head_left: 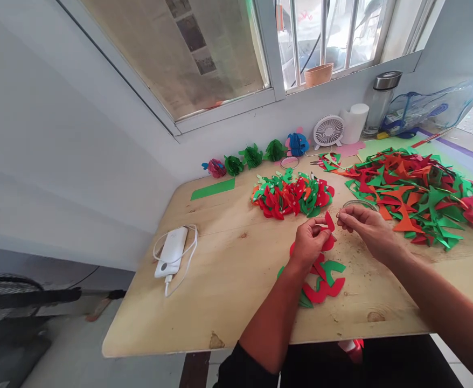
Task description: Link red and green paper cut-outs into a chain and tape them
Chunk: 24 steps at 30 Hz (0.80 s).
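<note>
My left hand (310, 241) is closed on a red paper piece (329, 221), whose curved tip sticks up past the fingers. Close beside it on the right, my right hand (355, 223) is pinched; whatever is between its fingertips is too small to make out. Under and below my left hand lie loose red and green cut papers (321, 288). Behind the hands sits a pile of red and green curved pieces (289, 194) with small pale spots. A clear round rim (360, 205) shows just behind my right hand.
A large heap of paper scraps (418, 194) covers the right side. A white power bank (172, 252) with a cable lies left. Along the wall stand paper figures (252, 156), a small fan (328, 131), a white container (355, 123) and a glass bottle (378, 102).
</note>
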Available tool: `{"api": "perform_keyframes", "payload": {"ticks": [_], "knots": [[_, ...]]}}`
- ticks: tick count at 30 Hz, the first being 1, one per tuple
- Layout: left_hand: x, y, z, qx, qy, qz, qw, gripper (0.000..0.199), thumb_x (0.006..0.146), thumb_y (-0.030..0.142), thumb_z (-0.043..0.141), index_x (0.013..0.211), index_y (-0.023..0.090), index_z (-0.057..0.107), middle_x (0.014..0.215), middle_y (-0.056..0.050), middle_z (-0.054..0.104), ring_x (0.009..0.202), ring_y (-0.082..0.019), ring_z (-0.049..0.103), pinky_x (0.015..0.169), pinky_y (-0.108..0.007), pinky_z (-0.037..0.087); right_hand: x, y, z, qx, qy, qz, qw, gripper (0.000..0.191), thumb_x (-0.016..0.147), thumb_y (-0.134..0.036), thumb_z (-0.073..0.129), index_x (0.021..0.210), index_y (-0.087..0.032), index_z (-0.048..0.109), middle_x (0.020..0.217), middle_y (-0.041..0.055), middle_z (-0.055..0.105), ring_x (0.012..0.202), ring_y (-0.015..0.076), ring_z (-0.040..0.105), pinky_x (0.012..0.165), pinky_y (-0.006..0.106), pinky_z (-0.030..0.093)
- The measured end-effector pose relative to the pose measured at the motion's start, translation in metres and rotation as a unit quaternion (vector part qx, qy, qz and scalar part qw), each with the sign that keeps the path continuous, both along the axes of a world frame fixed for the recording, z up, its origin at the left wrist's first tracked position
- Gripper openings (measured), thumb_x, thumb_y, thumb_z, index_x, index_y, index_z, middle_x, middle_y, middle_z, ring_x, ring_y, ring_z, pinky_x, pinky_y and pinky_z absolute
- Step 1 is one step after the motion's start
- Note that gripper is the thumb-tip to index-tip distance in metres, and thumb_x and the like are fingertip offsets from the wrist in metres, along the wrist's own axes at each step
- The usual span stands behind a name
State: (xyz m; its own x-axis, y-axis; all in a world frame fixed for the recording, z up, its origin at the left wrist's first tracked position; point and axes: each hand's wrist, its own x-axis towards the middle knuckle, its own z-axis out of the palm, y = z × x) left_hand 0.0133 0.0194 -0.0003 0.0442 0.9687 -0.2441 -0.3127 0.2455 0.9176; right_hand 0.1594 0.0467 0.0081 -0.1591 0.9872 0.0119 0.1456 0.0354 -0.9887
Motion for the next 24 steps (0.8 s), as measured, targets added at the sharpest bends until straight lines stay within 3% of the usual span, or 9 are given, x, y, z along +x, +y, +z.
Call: {"api": "perform_keyframes", "payload": {"ticks": [4, 9, 15, 24], "knots": [[-0.0010, -0.0001, -0.0033, -0.005, 0.018, -0.020, 1.000, 0.025, 0.062, 0.024, 0.069, 0.085, 0.015, 0.065, 0.058, -0.001, 0.063, 0.050, -0.011, 0.058, 0.050, -0.020, 0.041, 0.0016, -0.0024, 0.0017, 0.049, -0.047, -0.005, 0.998, 0.026, 0.077, -0.048, 0.059, 0.079, -0.022, 0.065, 0.076, 0.0026, 0.064, 0.070, 0.0163, 0.055, 0.062, 0.027, 0.043], [-0.0009, 0.0006, -0.0074, -0.004, 0.024, -0.044, 0.999, 0.025, 0.064, 0.025, 0.068, 0.086, 0.014, 0.066, 0.055, -0.002, 0.063, 0.046, -0.009, 0.053, 0.050, -0.020, 0.040, 0.0007, -0.0052, 0.0089, 0.043, -0.046, 0.025, 0.998, 0.025, 0.077, -0.046, 0.059, 0.075, -0.023, 0.068, 0.079, 0.0029, 0.068, 0.084, 0.0210, 0.060, 0.075, 0.031, 0.048], [0.0006, -0.0013, -0.0023, -0.018, 0.000, -0.039, 0.999, 0.026, 0.062, 0.032, 0.071, 0.080, 0.014, 0.065, 0.059, -0.002, 0.063, 0.052, -0.013, 0.059, 0.050, -0.022, 0.041, 0.0013, -0.0052, 0.0052, 0.024, -0.049, 0.014, 0.998, 0.029, 0.073, -0.050, 0.061, 0.070, -0.023, 0.070, 0.074, 0.0029, 0.069, 0.077, 0.0206, 0.061, 0.070, 0.032, 0.049], [-0.0017, -0.0007, -0.0019, -0.018, 0.007, -0.003, 1.000, 0.020, 0.062, 0.032, 0.069, 0.069, 0.014, 0.065, 0.056, -0.001, 0.061, 0.045, -0.006, 0.045, 0.045, -0.019, 0.032, -0.0024, -0.0069, 0.0039, 0.040, -0.078, 0.021, 0.996, 0.031, 0.074, -0.050, 0.060, 0.072, -0.021, 0.070, 0.071, 0.0034, 0.069, 0.072, 0.0198, 0.061, 0.065, 0.031, 0.048]]}}
